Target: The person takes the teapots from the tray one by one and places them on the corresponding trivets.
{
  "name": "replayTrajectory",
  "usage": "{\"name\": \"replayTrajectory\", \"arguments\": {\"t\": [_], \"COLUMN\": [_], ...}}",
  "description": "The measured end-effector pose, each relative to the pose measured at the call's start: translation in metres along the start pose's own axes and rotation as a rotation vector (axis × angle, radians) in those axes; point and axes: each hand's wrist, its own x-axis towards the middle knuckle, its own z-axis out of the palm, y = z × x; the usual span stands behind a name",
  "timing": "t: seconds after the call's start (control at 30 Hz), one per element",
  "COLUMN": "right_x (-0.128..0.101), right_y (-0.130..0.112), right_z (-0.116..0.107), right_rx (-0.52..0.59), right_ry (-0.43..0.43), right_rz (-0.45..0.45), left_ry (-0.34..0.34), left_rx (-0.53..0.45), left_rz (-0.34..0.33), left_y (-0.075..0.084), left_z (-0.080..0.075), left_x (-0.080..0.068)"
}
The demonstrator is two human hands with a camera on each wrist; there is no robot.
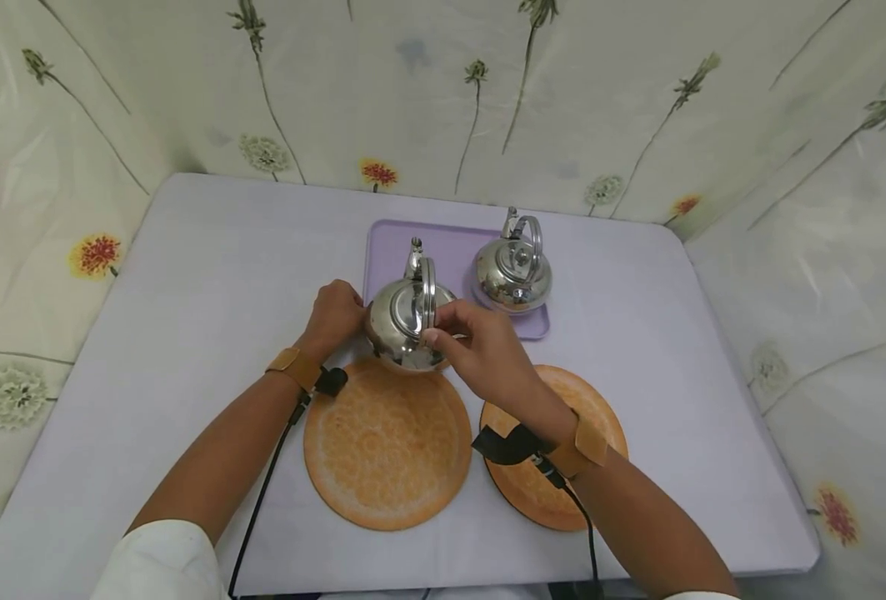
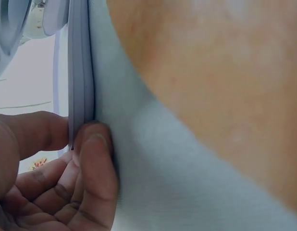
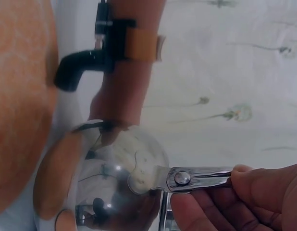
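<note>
My right hand (image 1: 491, 350) grips the upright handle (image 1: 428, 292) of a shiny steel teapot (image 1: 393, 321), thumb on one side and fingers on the other. In the right wrist view, its fingers hold the handle's metal end (image 3: 201, 178) beside the round body (image 3: 115, 183). The teapot overlaps the near left part of a purple tray (image 1: 443, 237). My left hand (image 1: 337, 308) is at the tray's left side; in the left wrist view its thumb and fingers pinch the tray's rim (image 2: 81, 67). A second steel teapot (image 1: 513, 275) stands on the tray's right half.
Two round, tan, bread-patterned discs lie on the white-covered table (image 1: 247, 242): the left disc (image 1: 386, 450) in front of the gripped teapot, the right disc (image 1: 581, 400) partly under my right forearm. Flower-printed sheeting (image 1: 443, 100) hangs behind. Black cables (image 1: 266, 483) run along both forearms.
</note>
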Motion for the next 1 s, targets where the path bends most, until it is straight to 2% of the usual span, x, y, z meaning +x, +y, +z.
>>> {"name": "replayTrajectory", "arguments": {"t": [0.23,0.67,1.0], "right_x": [-0.026,-0.065,-0.082], "right_y": [-0.005,-0.005,-0.005], "right_z": [0.010,0.027,0.034], "right_rx": [0.028,0.074,0.139], "right_ry": [-0.010,-0.007,-0.045], "right_rz": [-0.011,-0.004,0.004], "left_ry": [-0.003,-0.020,-0.033], "left_rx": [-0.001,0.017,0.030], "left_rz": [0.035,0.004,-0.034], "left_y": [-0.002,0.000,0.004], "left_z": [0.001,-0.001,-0.001], "left_x": [-0.001,-0.001,0.000]}}
